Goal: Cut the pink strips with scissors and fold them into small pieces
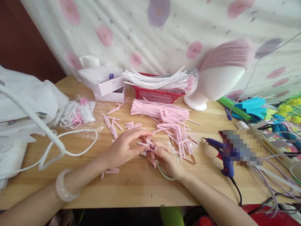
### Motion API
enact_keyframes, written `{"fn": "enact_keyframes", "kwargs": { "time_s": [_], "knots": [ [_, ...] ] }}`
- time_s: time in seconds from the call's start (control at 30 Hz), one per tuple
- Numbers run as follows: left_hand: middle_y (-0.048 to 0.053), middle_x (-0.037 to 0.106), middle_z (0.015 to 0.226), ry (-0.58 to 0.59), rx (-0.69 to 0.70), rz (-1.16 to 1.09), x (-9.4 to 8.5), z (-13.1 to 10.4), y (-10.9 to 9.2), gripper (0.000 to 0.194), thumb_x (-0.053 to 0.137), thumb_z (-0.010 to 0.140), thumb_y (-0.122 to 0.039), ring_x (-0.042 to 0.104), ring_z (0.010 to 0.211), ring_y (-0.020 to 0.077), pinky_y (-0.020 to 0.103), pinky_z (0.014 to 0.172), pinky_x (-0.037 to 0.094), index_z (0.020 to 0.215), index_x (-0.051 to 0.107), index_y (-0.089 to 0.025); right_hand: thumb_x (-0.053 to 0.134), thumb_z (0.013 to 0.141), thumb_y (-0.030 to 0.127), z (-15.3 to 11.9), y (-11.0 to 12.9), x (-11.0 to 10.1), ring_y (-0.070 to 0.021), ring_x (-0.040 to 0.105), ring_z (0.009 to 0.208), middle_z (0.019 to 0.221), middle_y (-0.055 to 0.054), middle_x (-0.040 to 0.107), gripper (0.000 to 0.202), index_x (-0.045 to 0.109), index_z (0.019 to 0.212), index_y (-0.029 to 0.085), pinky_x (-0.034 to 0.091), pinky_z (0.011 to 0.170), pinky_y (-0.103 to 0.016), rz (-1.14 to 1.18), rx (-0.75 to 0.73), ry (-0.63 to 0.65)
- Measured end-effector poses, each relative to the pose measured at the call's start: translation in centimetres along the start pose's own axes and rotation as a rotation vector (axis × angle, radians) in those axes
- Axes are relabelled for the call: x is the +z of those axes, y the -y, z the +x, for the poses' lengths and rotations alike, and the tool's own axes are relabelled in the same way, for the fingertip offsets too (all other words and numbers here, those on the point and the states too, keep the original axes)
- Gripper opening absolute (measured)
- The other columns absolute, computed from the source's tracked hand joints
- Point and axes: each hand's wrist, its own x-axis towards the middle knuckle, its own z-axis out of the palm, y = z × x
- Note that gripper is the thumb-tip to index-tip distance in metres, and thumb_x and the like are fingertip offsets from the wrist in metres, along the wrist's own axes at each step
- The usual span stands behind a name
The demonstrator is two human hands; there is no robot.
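Both hands meet above the middle of the wooden table. My left hand (pixel 124 147) has its thumb and fingers closed around a short pale pink stick (pixel 144 144), likely a pipe cleaner piece. My right hand (pixel 166 155), with dark glossy nails, pinches the same piece from the right. A pale ring-shaped object (pixel 164 175) lies partly under my right hand. Bent pink pipe cleaners (pixel 180 138) are heaped just behind and to the right, beside a thick pink bundle (pixel 160 110). Small pink loops (pixel 133 125) lie behind my left hand.
A red basket (pixel 156 95) of white stems stands at the back, beside a white foam head (pixel 216 81). A blue glue gun (pixel 227 157) with cables lies right. Bagged beads (pixel 78 114), white boxes (pixel 109 86) and a looping white cable (pixel 94 144) are left.
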Motion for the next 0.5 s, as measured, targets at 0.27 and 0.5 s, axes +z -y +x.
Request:
{"fn": "enact_keyframes", "kwargs": {
  "time_s": [0.27,0.5],
  "knots": [
    [0.003,0.072,0.077,0.028,0.375,0.527,-0.86,0.25,-0.53,0.02,0.05,0.102,-0.03,0.063,0.068,0.0138,0.026,0.066,0.049,0.094,0.063,-0.016,0.056,0.086,0.024,0.24,0.18,-0.16,-0.0105,0.041,0.047,0.053,0.006,0.04,0.028,0.047,0.06,0.02,0.033,0.054,-0.028,0.116,0.052,0.058],
    [0.005,0.07,0.076,0.126,0.494,0.777,-0.96,0.22,-0.31,0.023,0.038,0.102,-0.013,0.064,0.069,0.0165,0.029,0.067,0.051,0.094,0.06,-0.014,0.05,0.081,0.022,0.41,0.73,-0.18,-0.0111,0.038,0.044,0.045,0.005,0.041,0.029,0.042,0.053,0.021,0.034,0.053,-0.028,0.2,0.08,0.057]
  ]
}}
